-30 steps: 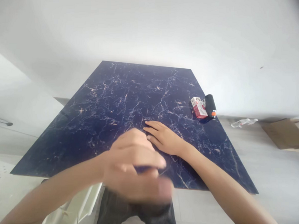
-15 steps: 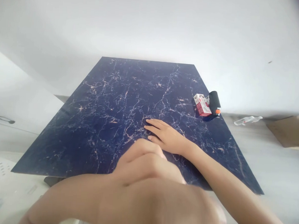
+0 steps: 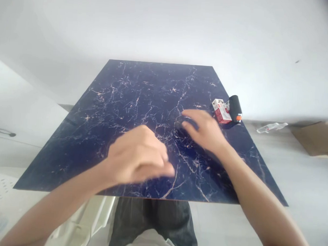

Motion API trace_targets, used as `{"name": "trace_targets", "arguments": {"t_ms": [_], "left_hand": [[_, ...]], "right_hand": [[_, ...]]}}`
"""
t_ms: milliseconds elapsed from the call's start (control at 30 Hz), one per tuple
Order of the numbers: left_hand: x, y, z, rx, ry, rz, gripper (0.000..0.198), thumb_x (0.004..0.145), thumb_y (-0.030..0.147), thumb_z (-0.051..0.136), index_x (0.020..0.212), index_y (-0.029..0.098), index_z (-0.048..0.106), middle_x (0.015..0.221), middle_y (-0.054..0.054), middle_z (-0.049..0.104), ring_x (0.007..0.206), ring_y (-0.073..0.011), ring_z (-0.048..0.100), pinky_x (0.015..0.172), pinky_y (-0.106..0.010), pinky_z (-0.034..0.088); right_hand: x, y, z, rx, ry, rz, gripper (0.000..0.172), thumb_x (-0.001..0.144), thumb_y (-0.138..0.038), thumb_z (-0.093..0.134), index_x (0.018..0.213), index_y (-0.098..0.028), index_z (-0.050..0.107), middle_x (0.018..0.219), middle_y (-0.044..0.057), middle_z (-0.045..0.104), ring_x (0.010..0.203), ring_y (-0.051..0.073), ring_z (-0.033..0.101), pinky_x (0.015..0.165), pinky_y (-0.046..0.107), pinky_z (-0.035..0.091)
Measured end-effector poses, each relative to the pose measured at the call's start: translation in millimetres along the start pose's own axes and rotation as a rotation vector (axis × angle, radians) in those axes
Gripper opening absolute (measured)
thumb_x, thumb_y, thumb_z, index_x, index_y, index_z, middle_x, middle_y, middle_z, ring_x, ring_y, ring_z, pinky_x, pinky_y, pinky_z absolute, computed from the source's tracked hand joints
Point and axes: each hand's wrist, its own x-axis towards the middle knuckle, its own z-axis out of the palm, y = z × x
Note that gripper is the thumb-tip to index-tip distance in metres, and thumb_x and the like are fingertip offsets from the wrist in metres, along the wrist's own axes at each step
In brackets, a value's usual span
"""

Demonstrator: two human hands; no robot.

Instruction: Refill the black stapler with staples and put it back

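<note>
- Over the near half of the worktop (image 3: 77, 151), as the head view shows it, the person's left hand (image 3: 140, 156) hangs back uppermost, left of the middle of the near edge. Its fingers are curled in together, with the thumb reaching toward the right. The fingertips are hidden and the hand is blurred, so whether they close on anything cannot be told.
- Toward the right edge, the right hand (image 3: 206, 132) is lower and farther from the near edge than the right forearm. Its thumb and forefinger stand apart, with no object visible between them; the other fingers are largely hidden. Contact with the surface is unclear.
- Along the right edge, between the far and near corners, stands a red-and-white box (image 3: 222, 112). Just beside it, on its outer side, is a black roll (image 3: 234, 107) with an orange patch. Neither hand touches either item, and the right hand is the nearer.
- As a judgement, the step in hand looks like a moment between grips, with nothing visibly held. Any grasp at the box would call for the right hand to go outward toward the right edge, thumb and fingers spread around the box, keeping clear of the roll.
</note>
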Motion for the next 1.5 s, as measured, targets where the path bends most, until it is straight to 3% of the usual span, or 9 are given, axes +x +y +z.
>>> {"name": "trace_targets", "arguments": {"t_ms": [100,167,233,300,400,533,1000,1233,1500], "left_hand": [[13.9,-53.9,17.6,-0.016,0.274,0.089,0.022,0.1,0.041,0.07,0.083,0.026,0.068,0.074,0.002,0.075,0.066,-0.0131,0.071,0.059,-0.028,0.058],[13.5,-77.4,24.1,0.024,0.242,0.029,0.016,0.1,0.036,0.071,0.089,0.025,0.073,0.081,0.001,0.079,0.071,-0.0129,0.073,0.064,-0.028,0.058],[9.8,-88.5,25.9,0.058,0.172,0.0,0.017,0.103,0.037,0.066,0.097,0.025,0.076,0.085,0.001,0.08,0.073,-0.0131,0.073,0.069,-0.029,0.058],[6.9,-91.0,26.1,0.081,0.099,0.014,0.021,0.106,0.038,0.06,0.104,0.026,0.077,0.085,0.0,0.08,0.072,-0.0132,0.072,0.073,-0.03,0.057],[6.4,-91.2,28.7,0.118,0.019,0.044,0.024,0.107,0.036,0.055,0.112,0.025,0.076,0.087,-0.001,0.08,0.072,-0.0142,0.071,0.078,-0.033,0.056],[7.4,-99.9,31.7,0.154,0.03,-0.012,0.026,0.106,0.033,0.053,0.119,0.023,0.073,0.093,-0.002,0.08,0.079,-0.0167,0.072,0.084,-0.036,0.055],[-4.7,-187.8,-34.2,0.324,0.353,-0.544,0.037,0.091,0.012,0.047,0.119,0.022,0.07,0.117,-0.007,0.076,0.112,-0.0255,0.07,0.106,-0.044,0.053],[-15.5,-206.9,-76.2,0.154,0.033,-0.773,0.036,0.09,0.028,0.064,0.125,0.025,0.072,0.134,-0.01,0.069,0.127,-0.0349,0.062,0.109,-0.056,0.05],[-18.3,-210.6,-65.5,0.224,-0.184,-0.709,0.062,0.081,0.055,0.081,0.134,0.024,0.068,0.136,-0.015,0.063,0.137,-0.041,0.05,0.117,-0.064,0.036]], "right_hand": [[3.3,41.8,-31.8,-0.268,0.278,0.371,0.046,0.102,-0.039,0.052,0.143,-0.019,0.06,0.139,0.017,0.066,0.132,0.035,0.06,0.109,0.055,0.048],[0.0,74.4,-49.6,-0.41,0.364,0.65,0.063,0.095,-0.044,0.061,0.15,-0.013,0.054,0.147,0.026,0.058,0.136,0.04,0.054,0.106,0.056,0.045],[-5.0,102.7,-61.5,-0.399,0.264,0.878,0.076,0.088,-0.05,0.07,0.146,-0.004,0.055,0.139,0.037,0.06,0.126,0.044,0.059,0.095,0.056,0.047],[-7.6,120.3,-66.5,-0.343,0.106,0.975,0.058,0.084,-0.045,0.073,0.127,-0.006,0.069,0.117,0.035,0.07,0.109,0.042,0.066,0.083,0.053,0.047],[0.7,122.3,-60.1,-0.317,0.007,0.941,0.028,0.085,-0.039,0.07,0.096,-0.014,0.076,0.098,0.027,0.074,0.094,0.036,0.069,0.076,0.049,0.047],[39.8,87.1,-23.3,-0.208,-0.028,0.812,0.031,0.083,-0.046,0.069,0.096,-0.018,0.076,0.095,0.017,0.076,0.089,0.032,0.071,0.077,0.045,0.052],[185.9,-143.0,170.4,0.253,-0.233,0.357,0.065,0.089,-0.052,0.065,0.139,-0.012,0.053,0.12,0.023,0.074,0.114,0.041,0.072,0.102,0.056,0.055],[220.8,-119.9,178.1,0.399,-0.113,0.326,0.054,0.1,-0.039,0.044,0.147,-0.014,0.051,0.154,0.019,0.055,0.144,0.034,0.053,0.122,0.055,0.039],[217.2,-91.4,193.7,0.661,-0.284,0.217,0.051,0.108,-0.054,0.032,0.131,-0.024,0.065,0.146,0.008,0.065,0.134,0.025,0.061,0.117,0.046,0.045]]}}
